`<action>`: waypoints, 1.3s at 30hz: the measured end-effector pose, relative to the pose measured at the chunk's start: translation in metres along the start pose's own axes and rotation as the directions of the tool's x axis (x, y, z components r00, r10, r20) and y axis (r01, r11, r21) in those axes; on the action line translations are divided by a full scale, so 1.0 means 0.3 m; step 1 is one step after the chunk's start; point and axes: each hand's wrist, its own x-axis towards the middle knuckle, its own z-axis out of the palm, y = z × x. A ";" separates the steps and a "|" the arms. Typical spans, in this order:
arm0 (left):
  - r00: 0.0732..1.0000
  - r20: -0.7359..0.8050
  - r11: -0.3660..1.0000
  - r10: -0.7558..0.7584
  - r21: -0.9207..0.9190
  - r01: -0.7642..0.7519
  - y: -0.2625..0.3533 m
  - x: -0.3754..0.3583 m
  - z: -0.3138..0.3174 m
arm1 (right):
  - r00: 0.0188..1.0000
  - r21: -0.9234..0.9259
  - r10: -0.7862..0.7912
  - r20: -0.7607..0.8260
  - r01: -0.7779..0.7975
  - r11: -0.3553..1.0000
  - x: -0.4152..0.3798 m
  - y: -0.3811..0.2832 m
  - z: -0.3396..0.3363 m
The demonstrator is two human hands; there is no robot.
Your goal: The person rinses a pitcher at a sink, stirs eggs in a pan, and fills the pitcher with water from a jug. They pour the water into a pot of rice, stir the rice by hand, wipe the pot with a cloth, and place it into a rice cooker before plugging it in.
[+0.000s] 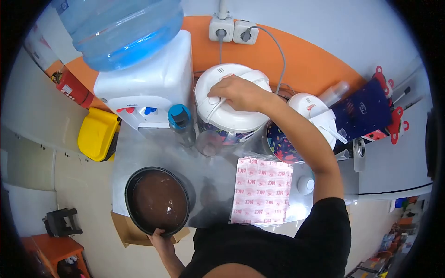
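Observation:
My left hand (160,237) grips the near rim of a round black pan (127,197), thumb over the edge. Dark brown liquid (157,199) fills much of the pan, at the left front of the metal table. My right hand (238,94) reaches across to a large white-lidded rice cooker (232,121) with a patterned body. Its fingers are curled at the handle on top of the lid, which sits on the cooker. The palm hides part of that handle. Beside the cooker stand a grey bottle with a blue cap (180,118) and a clear cup (209,143).
A white water dispenser (148,88) stands at the back left. A smaller rice cooker (280,141) is under my right forearm. Printed pink paper (261,192) and a white round container (305,185) lie on the metal table (211,176). A cardboard box (123,231) sits below.

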 end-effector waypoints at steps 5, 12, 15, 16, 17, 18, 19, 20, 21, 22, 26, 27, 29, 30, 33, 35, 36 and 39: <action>1.000 -0.023 1.000 0.019 0.009 -0.019 -0.008 0.008 -0.007 | 0.692 0.214 0.703 -0.164 -0.671 0.710 0.061 0.189 -0.083; 1.000 -0.018 1.000 0.011 0.017 -0.010 0.028 -0.054 0.067 | 0.317 0.157 0.812 -0.489 -0.884 0.440 0.135 0.446 -0.088; 0.999 -0.028 0.999 0.024 0.035 -0.023 0.018 -0.032 0.041 | 0.379 0.083 0.795 -0.474 -0.880 0.468 0.121 0.466 -0.099; 1.000 -0.022 0.999 0.015 0.049 -0.014 0.006 -0.013 0.013 | 0.441 0.036 0.760 -0.478 -0.854 0.518 0.111 0.466 -0.097; 1.000 -0.006 0.998 0.014 0.066 -0.014 0.002 -0.007 0.007 | 0.431 0.034 0.767 -0.475 -0.862 0.505 0.109 0.469 -0.098; 1.000 0.010 0.997 0.016 0.080 -0.016 -0.003 -0.004 0.003 | 0.408 0.042 0.777 -0.479 -0.874 0.484 0.116 0.473 -0.100; 1.000 0.016 0.996 0.013 0.085 -0.014 -0.006 -0.003 0.003 | 0.387 0.051 0.784 -0.485 -0.883 0.467 0.115 0.477 -0.107; 1.000 0.022 0.999 0.008 0.052 -0.009 -0.003 -0.008 0.014 | 0.382 0.052 0.787 -0.486 -0.885 0.462 0.104 0.463 -0.115; 1.000 0.022 1.000 0.003 0.026 -0.003 0.009 -0.016 0.016 | 0.419 0.053 0.760 -0.497 -0.860 0.508 0.091 0.441 -0.103; 1.000 0.018 0.999 -0.001 0.036 0.000 0.018 -0.017 0.027 | 0.456 0.051 0.732 -0.507 -0.832 0.553 0.076 0.419 -0.091; 1.000 0.020 0.999 0.023 0.038 -0.023 0.009 -0.025 0.028 | 0.389 0.426 0.866 -0.315 -0.757 0.495 -0.056 0.155 -0.211; 0.999 0.038 0.998 0.030 0.052 -0.032 0.010 -0.023 0.024 | 0.314 0.692 0.887 -0.339 -0.555 0.461 -0.104 0.087 -0.214; 0.999 0.040 0.997 0.023 0.077 -0.026 0.010 -0.018 0.009 | 0.250 0.876 0.926 -0.283 -0.326 0.356 -0.264 0.045 -0.248; 0.999 0.040 0.997 0.020 0.079 -0.023 0.011 -0.020 0.008 | 0.210 0.912 0.920 -0.331 -0.180 0.369 -0.351 0.015 -0.244; 0.999 0.037 0.996 0.013 0.083 -0.016 0.012 -0.027 0.022 | 0.033 0.927 0.988 -0.152 0.351 0.130 -0.634 -0.113 -0.188; 0.999 0.040 0.999 -0.018 0.048 0.016 0.010 -0.026 0.021 | 0.128 0.885 0.980 -0.155 0.458 0.080 -0.800 -0.261 -0.115; 0.999 0.043 0.999 -0.018 0.050 0.016 0.010 -0.022 0.017 | 0.133 0.882 0.966 -0.222 0.450 0.141 -0.818 -0.352 -0.084; 0.999 0.041 0.996 -0.033 0.078 0.030 0.008 -0.025 -0.004 | 0.144 0.855 0.966 -0.215 0.506 0.115 -0.806 -0.545 -0.044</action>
